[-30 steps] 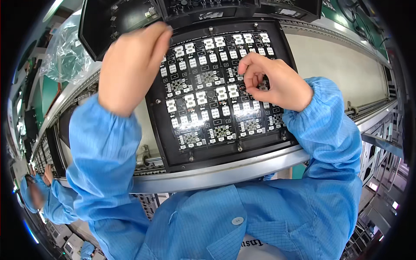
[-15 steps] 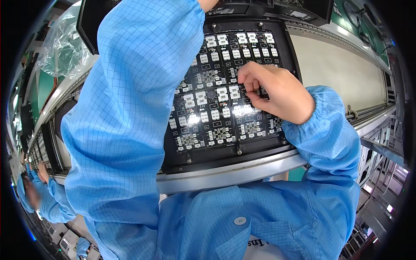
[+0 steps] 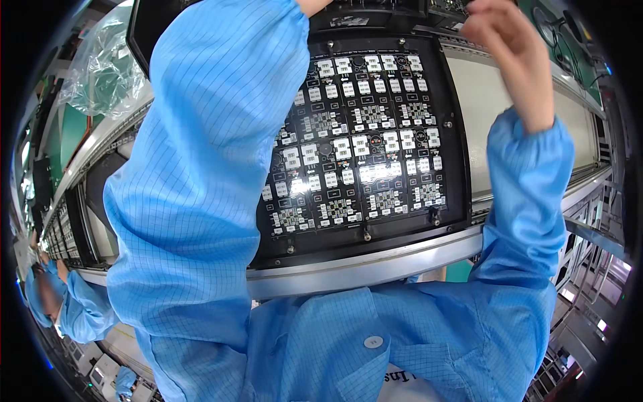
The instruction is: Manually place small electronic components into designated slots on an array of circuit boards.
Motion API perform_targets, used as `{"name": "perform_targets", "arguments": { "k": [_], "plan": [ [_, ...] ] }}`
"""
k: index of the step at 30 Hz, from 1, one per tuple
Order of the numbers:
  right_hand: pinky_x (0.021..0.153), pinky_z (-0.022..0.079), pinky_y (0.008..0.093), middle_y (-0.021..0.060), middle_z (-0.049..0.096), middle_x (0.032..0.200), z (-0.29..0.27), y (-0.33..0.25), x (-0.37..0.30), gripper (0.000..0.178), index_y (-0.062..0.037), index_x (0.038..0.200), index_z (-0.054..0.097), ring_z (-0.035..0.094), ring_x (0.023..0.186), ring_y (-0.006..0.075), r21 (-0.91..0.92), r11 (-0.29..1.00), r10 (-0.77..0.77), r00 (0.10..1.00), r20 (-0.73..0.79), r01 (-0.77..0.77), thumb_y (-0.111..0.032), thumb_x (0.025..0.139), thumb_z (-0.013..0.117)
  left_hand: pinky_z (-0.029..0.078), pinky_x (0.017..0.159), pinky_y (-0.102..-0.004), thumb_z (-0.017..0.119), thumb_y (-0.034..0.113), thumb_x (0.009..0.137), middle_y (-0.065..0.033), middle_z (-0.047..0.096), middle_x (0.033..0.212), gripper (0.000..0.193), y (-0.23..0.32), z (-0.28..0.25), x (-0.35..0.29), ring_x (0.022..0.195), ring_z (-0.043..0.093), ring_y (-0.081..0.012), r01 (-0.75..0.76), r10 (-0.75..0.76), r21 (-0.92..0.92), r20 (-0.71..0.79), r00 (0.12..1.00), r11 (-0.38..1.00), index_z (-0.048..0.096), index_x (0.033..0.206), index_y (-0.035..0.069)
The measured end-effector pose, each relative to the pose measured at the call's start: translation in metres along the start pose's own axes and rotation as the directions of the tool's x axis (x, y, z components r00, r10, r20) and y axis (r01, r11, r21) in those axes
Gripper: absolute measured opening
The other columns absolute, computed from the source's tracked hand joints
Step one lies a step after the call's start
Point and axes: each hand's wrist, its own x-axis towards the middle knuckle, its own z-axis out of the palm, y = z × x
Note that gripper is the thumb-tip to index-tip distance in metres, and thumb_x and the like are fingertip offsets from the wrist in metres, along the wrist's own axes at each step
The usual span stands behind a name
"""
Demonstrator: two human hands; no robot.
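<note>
A black circuit board panel [image 3: 353,128], dotted with white connectors and small parts, lies flat in a dark carrier frame [image 3: 455,167]. My left arm stretches over its left side. Only the wrist of my left hand [image 3: 313,6] shows at the top edge; its fingers are out of the picture. Beyond the panel's far right corner, my right hand [image 3: 512,47] is raised near the dark trays at the back. Its fingers look bent but are smeared by motion, so whether they hold anything cannot be made out.
Dark trays [image 3: 375,12] with small parts stand behind the carrier. A metal rail [image 3: 368,263] runs along the near side, and a pale conveyor surface [image 3: 472,100] extends right. Clear plastic bag [image 3: 104,63] lies at far left. Another person in blue [image 3: 84,308] works at lower left.
My right hand has left the panel's right side and moved up and right toward the back trays, uncovering boards there. My left arm stays nearly still.
</note>
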Motion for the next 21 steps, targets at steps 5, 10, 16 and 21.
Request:
{"name": "perform_targets", "arguments": {
  "k": [5,10,16,21],
  "plan": [
    [0.074,0.049,0.0299,0.0128,0.065,0.083,-0.038,0.052,0.063,0.028,0.0036,0.104,0.058,0.062,0.078,0.0194,-0.63,0.773,0.189,0.975,0.119,-0.073,-0.018,0.086,0.06,0.053,0.075,-0.0296,0.062,-0.002,0.08,-0.0164,0.068,0.091,0.019,0.052,-0.038,-0.008,0.082,0.066,-0.0217,0.295,-0.219,-0.374,0.232,0.948,0.879,0.067,0.097,-0.004],
    [0.08,0.048,0.0373,0.0187,0.067,0.098,-0.016,0.065,0.102,0.033,0.0015,0.106,0.063,0.064,0.088,0.0288,-0.644,0.765,0.354,0.854,0.382,-0.029,-0.025,0.088,0.055,0.052,0.084,-0.0269,0.062,-0.002,0.083,-0.0084,0.068,0.097,0.017,0.058,-0.033,-0.057,0.091,0.065,-0.015,0.36,-0.103,-0.627,0.407,0.907,0.691,0.067,0.099,-0.001],
    [0.069,0.052,0.0353,0.0186,0.068,0.081,-0.015,0.054,0.094,0.02,0.0019,0.09,0.069,0.067,0.074,0.0291,-0.576,0.807,0.027,0.967,0.254,0.129,-0.009,0.073,0.066,0.053,0.083,-0.0263,0.063,-0.007,0.081,-0.0084,0.068,0.094,0.017,0.065,-0.033,-0.095,0.089,0.065,-0.0147,0.613,-0.233,-0.647,0.577,0.782,0.454,0.067,0.096,-0.003],
    [0.067,0.054,0.0286,0.015,0.07,0.076,-0.026,0.058,0.083,0.015,0.0029,0.086,0.07,0.068,0.07,0.0194,-0.446,0.894,-0.022,0.999,0.023,0.031,-0.003,0.073,0.065,0.056,0.08,-0.0275,0.062,-0.01,0.08,-0.0087,0.063,0.097,0.017,0.076,-0.024,-0.109,0.088,0.065,-0.0171,0.617,-0.205,-0.64,0.6,0.774,0.457,0.067,0.094,-0.003]
  ]
}}
